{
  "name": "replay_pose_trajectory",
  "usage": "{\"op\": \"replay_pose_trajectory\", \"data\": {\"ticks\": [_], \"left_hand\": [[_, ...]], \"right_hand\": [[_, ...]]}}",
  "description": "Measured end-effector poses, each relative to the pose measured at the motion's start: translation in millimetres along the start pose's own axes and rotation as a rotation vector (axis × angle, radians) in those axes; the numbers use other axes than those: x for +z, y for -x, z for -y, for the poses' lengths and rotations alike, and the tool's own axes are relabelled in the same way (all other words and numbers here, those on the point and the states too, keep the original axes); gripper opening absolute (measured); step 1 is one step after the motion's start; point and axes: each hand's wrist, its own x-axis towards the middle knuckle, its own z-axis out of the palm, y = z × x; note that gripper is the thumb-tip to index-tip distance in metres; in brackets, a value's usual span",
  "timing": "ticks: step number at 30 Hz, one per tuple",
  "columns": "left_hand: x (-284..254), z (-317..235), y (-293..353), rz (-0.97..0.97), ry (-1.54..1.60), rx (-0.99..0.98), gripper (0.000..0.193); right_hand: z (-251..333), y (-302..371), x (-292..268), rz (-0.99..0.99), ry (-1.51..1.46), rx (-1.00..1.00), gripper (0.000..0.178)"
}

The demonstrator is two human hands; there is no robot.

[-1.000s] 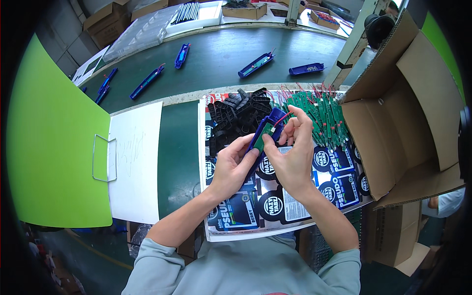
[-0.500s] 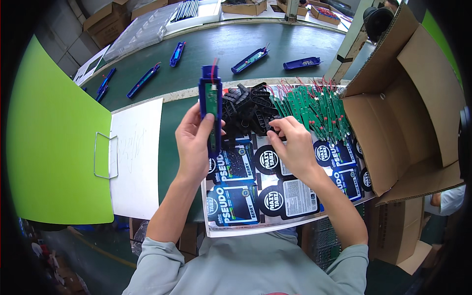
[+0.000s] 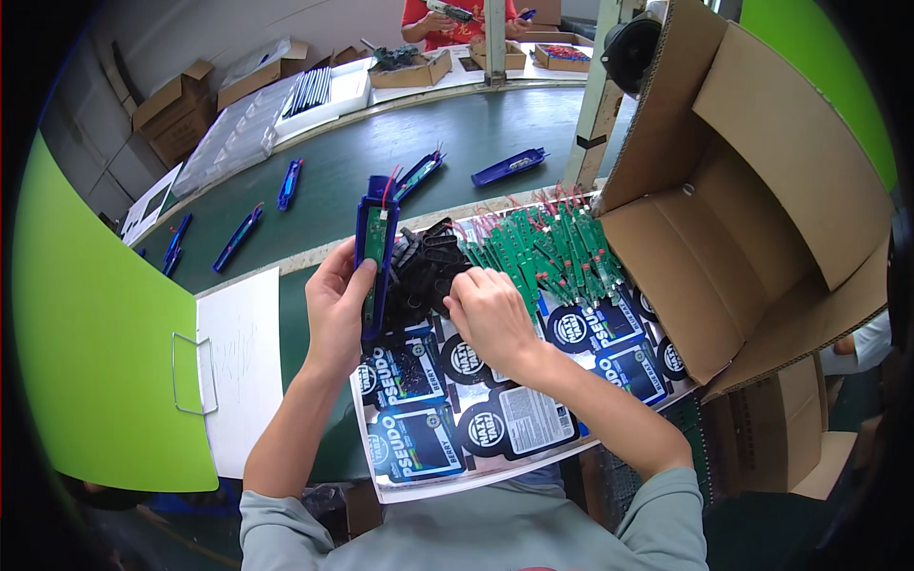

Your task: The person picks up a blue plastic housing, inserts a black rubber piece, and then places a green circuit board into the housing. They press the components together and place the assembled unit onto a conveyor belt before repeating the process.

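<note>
Upright in my left hand [image 3: 333, 309] is a long blue plastic housing [image 3: 364, 249], its open side toward me. Inside it lies a narrow green circuit board [image 3: 379, 233] with red wires at the top; my thumb presses on the board. My right hand [image 3: 495, 319] is closed, fingers curled at the near right edge of a heap of black plastic parts [image 3: 419, 276]. What its fingertips hold, if anything, is hidden. Right of the heap lies a pile of green circuit boards [image 3: 547, 249] with red wires.
A printed sheet [image 3: 519, 419] covers the work surface under my hands. Several blue housings, one of them a housing [image 3: 509, 168] at the right, lie on the green belt [image 3: 381, 133] beyond. An open cardboard box [image 3: 657, 257] stands right, a green panel [image 3: 105, 333] left. Across the belt is a person in red [image 3: 457, 33].
The view has shifted, so the scene sits farther left and a person across the belt shows. My right hand has moved left toward the black parts, its fingers more curled. My left hand keeps the housing.
</note>
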Motion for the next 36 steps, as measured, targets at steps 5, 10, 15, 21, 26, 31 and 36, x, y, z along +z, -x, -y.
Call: {"op": "replay_pose_trajectory", "data": {"ticks": [5,10,15,21,26,31,36], "left_hand": [[30,7,-52,0.083,-0.136,0.037,0.035],[82,39,-129,0.158,-0.165,-0.003,0.035],[151,70,-195,0.241,-0.343,-0.047,0.034],[230,115,-253,0.264,-0.561,-0.022,0.037],[277,149,-292,0.22,-0.728,0.007,0.037],[300,162,-305,0.257,-0.796,-0.056,0.031],[303,176,-317,0.252,-0.875,-0.013,0.032]], "right_hand": [[-11,25,-17,-0.049,-0.011,-0.081,0.014],[-17,46,-19,-0.008,-0.032,-0.09,0.034],[-17,42,-21,-0.05,-0.036,-0.198,0.023],[-20,38,-24,-0.062,-0.167,-0.172,0.025],[-23,37,-24,-0.04,-0.257,-0.153,0.024],[-31,41,-27,0.038,-0.249,-0.203,0.012],[-32,40,-28,0.065,-0.223,-0.212,0.011]]}}
